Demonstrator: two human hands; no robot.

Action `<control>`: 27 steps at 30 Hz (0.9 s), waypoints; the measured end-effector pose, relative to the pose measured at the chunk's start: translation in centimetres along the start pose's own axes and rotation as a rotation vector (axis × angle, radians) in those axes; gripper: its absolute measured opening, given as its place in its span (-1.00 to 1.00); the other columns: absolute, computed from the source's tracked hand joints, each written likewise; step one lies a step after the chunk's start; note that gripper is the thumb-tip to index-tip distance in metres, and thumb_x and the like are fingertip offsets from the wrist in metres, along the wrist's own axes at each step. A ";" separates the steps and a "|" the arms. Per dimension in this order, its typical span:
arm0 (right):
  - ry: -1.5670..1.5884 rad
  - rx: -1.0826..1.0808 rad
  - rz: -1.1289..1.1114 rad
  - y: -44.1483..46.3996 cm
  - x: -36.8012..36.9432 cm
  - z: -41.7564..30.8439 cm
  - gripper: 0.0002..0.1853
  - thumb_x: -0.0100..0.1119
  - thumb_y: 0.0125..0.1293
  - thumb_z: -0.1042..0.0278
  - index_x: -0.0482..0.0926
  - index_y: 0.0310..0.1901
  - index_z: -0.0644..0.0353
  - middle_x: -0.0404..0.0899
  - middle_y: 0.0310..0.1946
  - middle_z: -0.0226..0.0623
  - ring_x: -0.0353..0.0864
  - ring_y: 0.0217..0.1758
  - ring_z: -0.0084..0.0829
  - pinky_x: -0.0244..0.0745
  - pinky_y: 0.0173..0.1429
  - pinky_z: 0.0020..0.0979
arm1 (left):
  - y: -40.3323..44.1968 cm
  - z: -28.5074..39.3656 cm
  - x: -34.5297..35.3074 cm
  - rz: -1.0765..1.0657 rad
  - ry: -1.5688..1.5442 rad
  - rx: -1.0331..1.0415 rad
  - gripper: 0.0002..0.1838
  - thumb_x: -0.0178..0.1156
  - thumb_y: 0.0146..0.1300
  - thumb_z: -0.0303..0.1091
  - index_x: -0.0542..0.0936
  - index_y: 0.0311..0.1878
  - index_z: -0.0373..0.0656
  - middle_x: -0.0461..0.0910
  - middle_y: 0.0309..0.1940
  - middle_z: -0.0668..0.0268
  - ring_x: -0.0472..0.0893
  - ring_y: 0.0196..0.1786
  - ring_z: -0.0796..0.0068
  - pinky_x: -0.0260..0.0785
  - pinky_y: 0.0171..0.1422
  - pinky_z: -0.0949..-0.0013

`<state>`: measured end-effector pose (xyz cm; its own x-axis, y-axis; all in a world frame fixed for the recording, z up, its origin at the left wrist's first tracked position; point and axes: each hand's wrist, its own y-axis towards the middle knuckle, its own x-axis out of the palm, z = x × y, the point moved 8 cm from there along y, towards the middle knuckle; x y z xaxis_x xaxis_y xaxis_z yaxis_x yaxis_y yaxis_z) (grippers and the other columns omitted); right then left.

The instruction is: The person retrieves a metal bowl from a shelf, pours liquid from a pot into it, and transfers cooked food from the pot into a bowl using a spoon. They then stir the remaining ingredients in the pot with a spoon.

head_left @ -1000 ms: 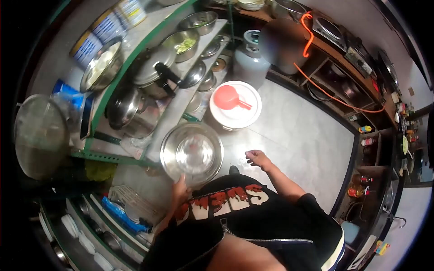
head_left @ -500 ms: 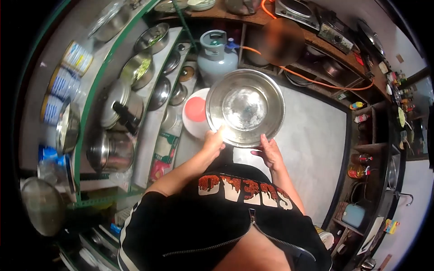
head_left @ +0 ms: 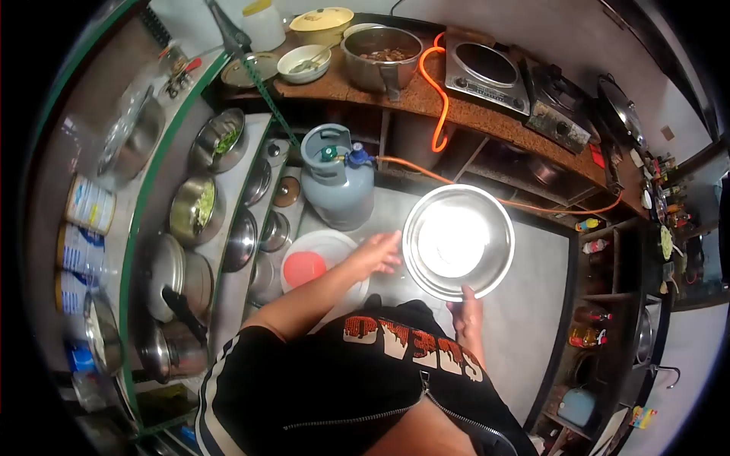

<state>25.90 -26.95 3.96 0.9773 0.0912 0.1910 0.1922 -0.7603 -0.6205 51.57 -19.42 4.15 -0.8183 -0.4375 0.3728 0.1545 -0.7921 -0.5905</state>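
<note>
A wide steel basin hangs over the floor, its lower rim gripped by my right hand, thumb on top. To the left of the basin, my left hand is apart from its rim with fingers spread and nothing in them. Beneath my left forearm is a white round lid or bucket with a red scoop on it, both partly hidden by the arm.
A grey gas cylinder with an orange hose stands ahead. Green-framed shelves with bowls and pots line the left. A wooden counter bears a steel pot and cookers. Bottles stand in right-hand shelves.
The basin has moved from my left side across to the right. My left hand has let go of it, and my right hand has taken hold. The view has shifted toward the counter.
</note>
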 end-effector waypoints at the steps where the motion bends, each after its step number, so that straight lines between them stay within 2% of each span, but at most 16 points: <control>1: 0.002 0.011 0.032 1.3 -0.6 -0.3 -0.59 0.05 0.24 0.28 0.32 0.08 0.26 0.51 -0.22 -0.24 0.53 -0.39 -0.39 0.42 -0.54 -0.42 | 1.2 2.4 -0.8 0.039 -0.041 0.010 -0.36 0.07 0.27 0.13 0.26 0.18 -0.20 0.51 -0.02 0.11 0.61 -0.16 0.32 0.53 -0.22 0.30; 3: 0.005 0.005 0.082 3.3 -1.3 -2.0 -0.60 0.04 0.24 0.28 0.32 0.07 0.27 0.50 -0.24 -0.23 0.51 -0.42 -0.40 0.42 -0.54 -0.43 | 5.5 6.4 -3.4 0.078 -0.158 0.057 -0.36 0.07 0.28 0.11 0.25 0.19 -0.21 0.47 0.05 0.04 0.61 -0.08 0.24 0.52 -0.17 0.25; 4: 0.021 0.010 0.094 4.4 -1.2 -3.0 -0.61 0.04 0.24 0.29 0.32 0.05 0.28 0.48 -0.26 -0.23 0.49 -0.44 -0.41 0.40 -0.54 -0.44 | 7.0 9.2 -4.4 0.113 -0.180 0.110 -0.27 0.16 0.22 0.12 0.23 0.25 -0.23 0.43 0.09 0.05 0.56 -0.02 0.25 0.51 -0.14 0.20; 5: 0.038 0.006 0.109 5.4 -1.0 -4.3 -0.64 0.04 0.28 0.30 0.37 0.04 0.32 0.56 -0.32 -0.26 0.51 -0.51 -0.50 0.42 -0.58 -0.55 | 8.5 11.8 -5.2 0.122 -0.197 0.167 -0.27 0.16 0.22 0.11 0.23 0.25 -0.23 0.43 0.09 0.04 0.55 -0.01 0.25 0.51 -0.10 0.17; 7: 0.005 -0.011 0.087 8.1 -0.6 -6.5 -0.62 0.02 0.27 0.31 0.33 0.06 0.31 0.55 -0.28 -0.26 0.51 -0.48 -0.51 0.41 -0.57 -0.57 | 11.1 16.8 -6.1 0.128 -0.280 0.233 -0.21 0.19 0.20 0.10 0.19 0.28 -0.30 0.40 0.12 0.03 0.51 0.05 0.19 0.46 0.01 0.13; 11: -0.073 0.053 -0.032 15.1 0.8 -10.9 -0.62 0.04 0.24 0.20 0.32 0.04 0.15 0.47 -0.23 -0.37 0.44 -0.37 -0.49 0.38 -0.48 -0.49 | 16.9 24.1 -7.9 0.215 -0.348 0.318 -0.08 0.28 0.10 0.11 0.14 0.30 -0.37 0.35 0.16 -0.01 0.46 0.12 0.13 0.35 0.16 0.10; 12: -0.099 0.061 -0.032 16.3 1.3 -12.3 -0.62 0.04 0.24 0.20 0.32 0.04 0.15 0.47 -0.23 -0.37 0.44 -0.37 -0.49 0.38 -0.48 -0.49 | 18.4 25.4 -8.7 0.246 -0.356 0.324 -0.12 0.31 0.07 0.11 0.20 0.27 -0.30 0.33 0.17 -0.02 0.47 0.09 0.14 0.39 0.09 0.10; 13: -0.125 0.064 -0.032 17.2 2.2 -14.1 -0.62 0.04 0.24 0.20 0.32 0.05 0.15 0.47 -0.23 -0.37 0.44 -0.37 -0.50 0.38 -0.48 -0.50 | 19.7 26.5 -9.2 0.263 -0.385 0.319 -0.34 0.29 0.12 0.05 0.36 0.10 -0.24 0.45 0.03 0.07 0.53 0.01 0.18 0.43 0.05 0.11; 15: -0.156 0.047 -0.096 18.6 4.7 -17.6 -0.65 0.02 0.24 0.25 0.35 0.04 0.15 0.49 -0.24 -0.36 0.46 -0.35 -0.52 0.33 -0.48 -0.51 | 22.0 29.1 -9.5 0.158 -0.391 0.332 -0.48 0.22 0.19 0.04 0.48 -0.04 -0.25 0.55 -0.12 0.10 0.58 -0.08 0.17 0.46 0.01 0.11; 16: -0.141 0.044 -0.098 20.1 5.1 -18.4 -0.61 0.03 0.25 0.27 0.32 0.07 0.24 0.51 -0.24 -0.31 0.50 -0.38 -0.50 0.37 -0.53 -0.54 | 23.2 30.0 -9.6 0.122 -0.460 0.335 -0.51 0.14 0.25 0.03 0.53 -0.10 -0.29 0.60 -0.22 0.11 0.61 -0.15 0.17 0.49 0.00 0.11; 17: -0.128 0.042 -0.096 21.4 5.4 -19.1 -0.57 0.03 0.25 0.30 0.29 0.09 0.34 0.54 -0.24 -0.27 0.54 -0.40 -0.49 0.41 -0.57 -0.56 | 24.2 30.6 -9.9 0.101 -0.481 0.324 -0.50 0.13 0.26 0.03 0.52 -0.08 -0.32 0.60 -0.20 0.10 0.61 -0.14 0.17 0.50 -0.01 0.13; 20: -0.130 0.040 -0.130 23.8 7.9 -21.6 -0.57 0.03 0.26 0.31 0.28 0.11 0.34 0.54 -0.24 -0.25 0.54 -0.42 -0.46 0.42 -0.58 -0.55 | 26.1 32.8 -9.8 0.015 -0.502 0.328 -0.42 0.08 0.29 0.03 0.47 0.01 -0.41 0.58 -0.14 0.08 0.61 -0.13 0.22 0.54 -0.05 0.23; 23: -0.116 0.006 -0.113 24.7 10.5 -23.1 -0.57 0.03 0.25 0.32 0.27 0.11 0.32 0.53 -0.24 -0.24 0.55 -0.41 -0.45 0.42 -0.58 -0.55 | 28.4 33.6 -10.3 -0.083 -0.568 0.320 -0.45 0.06 0.29 0.03 0.48 -0.02 -0.40 0.55 -0.13 0.05 0.60 -0.16 0.18 0.52 -0.06 0.21; 24: -0.120 0.019 -0.090 24.7 11.5 -23.5 -0.60 0.04 0.25 0.32 0.31 0.09 0.26 0.53 -0.25 -0.24 0.54 -0.40 -0.46 0.41 -0.58 -0.54 | 29.3 33.7 -9.9 -0.225 -0.616 0.296 -0.45 0.01 0.32 0.02 0.47 -0.01 -0.41 0.56 -0.15 0.06 0.59 -0.18 0.25 0.53 -0.09 0.23; 25: -0.110 0.030 -0.108 25.4 12.3 -23.5 -0.62 0.03 0.25 0.32 0.32 0.08 0.25 0.54 -0.25 -0.25 0.54 -0.39 -0.46 0.40 -0.58 -0.53 | 29.6 34.0 -9.6 -0.165 -0.675 0.279 -0.48 0.01 0.32 0.00 0.47 -0.05 -0.39 0.57 -0.19 0.07 0.59 -0.21 0.28 0.52 -0.15 0.27; 27: -0.092 0.064 -0.131 25.9 12.9 -22.9 -0.64 0.03 0.26 0.33 0.35 0.06 0.23 0.54 -0.25 -0.27 0.54 -0.38 -0.46 0.38 -0.57 -0.52 | 29.5 34.8 -8.9 -0.205 -0.738 0.296 -0.54 0.02 0.31 -0.02 0.48 -0.12 -0.32 0.58 -0.20 0.10 0.60 -0.22 0.33 0.52 -0.18 0.32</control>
<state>41.49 -60.17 7.79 0.9470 0.2472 0.2051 0.3208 -0.6959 -0.6425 82.67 -53.69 8.37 -0.2877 -0.3575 0.8885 0.2654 -0.9211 -0.2847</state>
